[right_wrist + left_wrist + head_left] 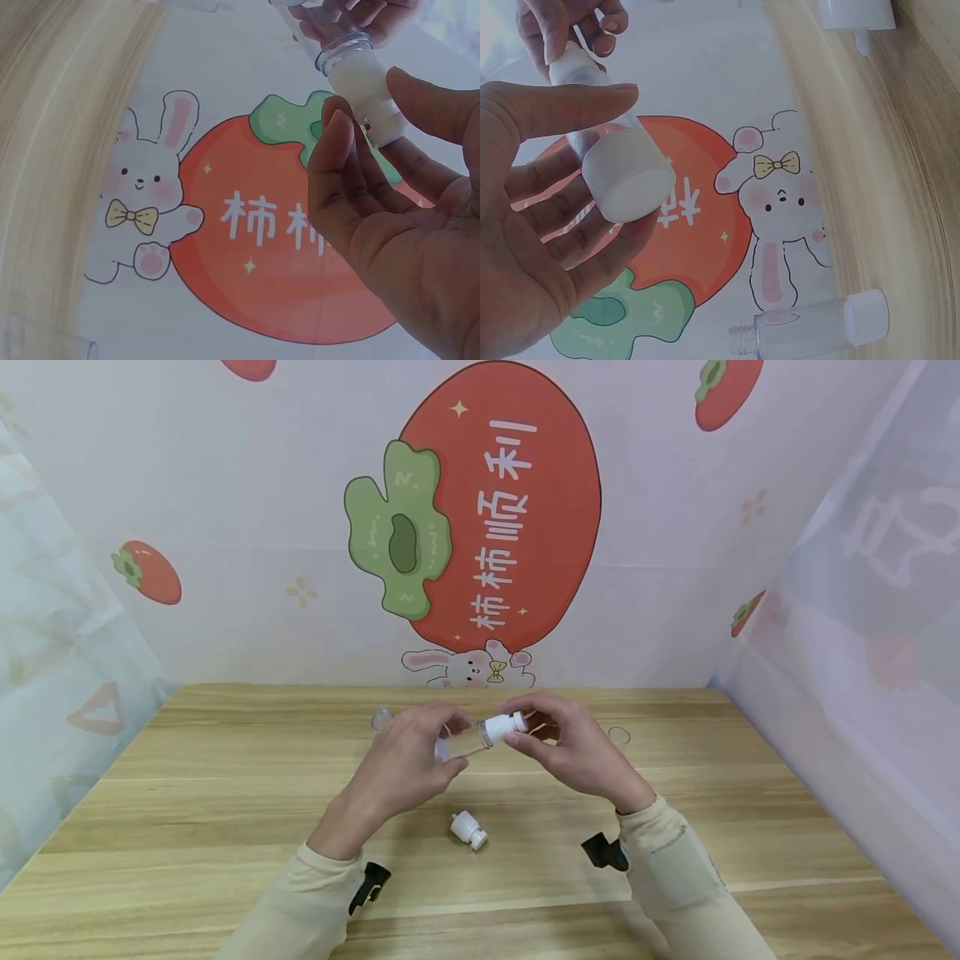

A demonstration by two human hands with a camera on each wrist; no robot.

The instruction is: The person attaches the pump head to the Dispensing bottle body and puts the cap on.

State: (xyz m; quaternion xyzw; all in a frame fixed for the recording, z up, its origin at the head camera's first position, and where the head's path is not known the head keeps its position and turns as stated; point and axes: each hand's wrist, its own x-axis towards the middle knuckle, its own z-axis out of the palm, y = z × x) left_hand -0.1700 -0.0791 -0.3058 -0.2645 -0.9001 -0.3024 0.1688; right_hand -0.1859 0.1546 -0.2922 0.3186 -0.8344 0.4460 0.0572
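Above the table, my left hand (405,756) grips a clear bottle (468,742), tilted, thumb on one side and fingers on the other. Its white base (639,186) faces the left wrist camera. A white pump head (501,727) sits at the bottle's neck, and my right hand (573,747) pinches it between thumb and fingers. In the right wrist view the pump head (366,94) meets the clear collar of the bottle. Below the hands, a second white pump head (468,830) lies on its side on the table.
Behind my left hand stands another clear bottle (382,719); the left wrist view shows its threaded neck and white base (868,316). A clear round piece (619,736) is on the wooden table (225,810) beyond my right hand. Printed cloth walls (247,610) enclose the back and sides.
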